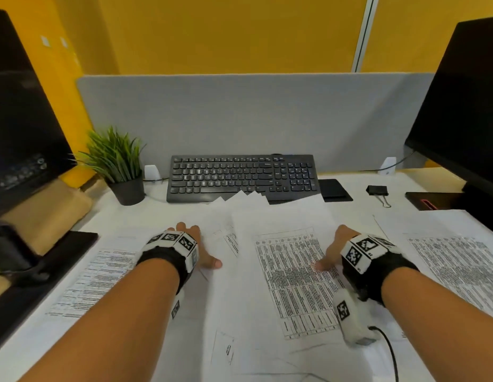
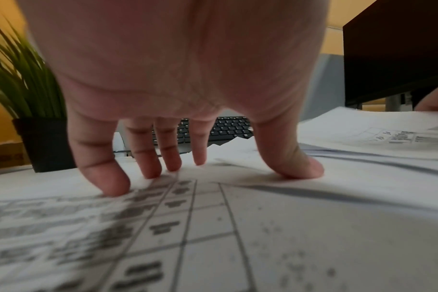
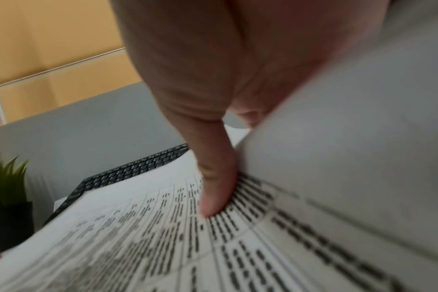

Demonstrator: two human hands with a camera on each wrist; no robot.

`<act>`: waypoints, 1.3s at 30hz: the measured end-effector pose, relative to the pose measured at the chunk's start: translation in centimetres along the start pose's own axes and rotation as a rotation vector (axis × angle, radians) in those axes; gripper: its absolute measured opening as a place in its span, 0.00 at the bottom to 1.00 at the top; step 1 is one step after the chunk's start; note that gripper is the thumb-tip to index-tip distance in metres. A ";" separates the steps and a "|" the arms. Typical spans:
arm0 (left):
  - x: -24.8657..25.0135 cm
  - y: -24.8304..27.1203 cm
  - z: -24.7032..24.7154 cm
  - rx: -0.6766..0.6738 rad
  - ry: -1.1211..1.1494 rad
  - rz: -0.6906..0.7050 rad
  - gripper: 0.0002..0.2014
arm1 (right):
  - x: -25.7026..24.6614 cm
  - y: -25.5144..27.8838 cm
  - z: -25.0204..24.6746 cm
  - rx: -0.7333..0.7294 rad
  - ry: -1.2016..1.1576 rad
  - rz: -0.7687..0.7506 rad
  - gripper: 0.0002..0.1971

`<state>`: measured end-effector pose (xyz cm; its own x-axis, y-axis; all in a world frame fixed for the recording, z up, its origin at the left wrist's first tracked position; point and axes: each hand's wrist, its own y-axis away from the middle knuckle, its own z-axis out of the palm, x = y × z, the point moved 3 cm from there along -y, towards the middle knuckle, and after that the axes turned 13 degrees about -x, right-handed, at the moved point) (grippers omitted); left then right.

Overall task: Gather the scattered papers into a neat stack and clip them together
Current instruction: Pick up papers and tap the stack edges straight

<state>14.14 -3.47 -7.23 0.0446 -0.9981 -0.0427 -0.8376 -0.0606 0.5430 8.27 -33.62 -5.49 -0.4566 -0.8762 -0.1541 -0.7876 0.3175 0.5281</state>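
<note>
Several printed sheets lie scattered and overlapping on the white desk [image 1: 162, 199]. My left hand [image 1: 197, 244] presses its straight fingertips [image 2: 153, 171] and thumb down on a table-printed sheet [image 2: 213, 227] left of centre. My right hand [image 1: 336, 249] holds the right edge of the central printed sheet [image 1: 292, 285]. Its thumb [image 3: 215, 197] lies on the print, and the sheet's edge [image 3: 350, 158] curls up and hides the other fingers. More sheets lie at the left [image 1: 96, 277] and right [image 1: 454, 260]. A black binder clip [image 1: 377, 191] sits at the back right, away from both hands.
A black keyboard [image 1: 242, 177] lies behind the papers, its front edge overlapped by sheet corners. A potted plant [image 1: 121, 166] stands at the back left and a black pad [image 1: 336, 190] right of the keyboard. Monitors flank the desk at left [image 1: 19, 119] and right [image 1: 465, 106].
</note>
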 end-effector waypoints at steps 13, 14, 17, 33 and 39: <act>2.1 1.1 -1.2 0.171 0.612 0.308 0.14 | 1.1 -1.2 -0.9 0.098 -0.069 -0.057 0.21; 2.2 1.2 -1.3 0.207 0.672 0.330 0.12 | 1.6 -1.5 -1.1 0.138 -0.121 -0.061 0.18; 2.8 2.2 -1.9 0.329 0.788 0.383 0.16 | 4.0 -1.8 -2.2 0.284 -0.323 -0.027 0.13; 5.9 1.8 -0.1 0.087 0.505 0.257 0.15 | 5.2 -2.9 0.2 0.138 -0.212 0.033 0.08; 7.7 0.3 0.4 0.022 0.327 0.084 0.41 | 4.9 -3.0 0.7 0.132 -0.188 0.007 0.06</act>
<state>14.00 -11.19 -7.70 0.1442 -0.9506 0.2749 -0.8570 0.0189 0.5150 8.11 -38.63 -8.37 -0.5213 -0.7950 -0.3103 -0.8260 0.3787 0.4175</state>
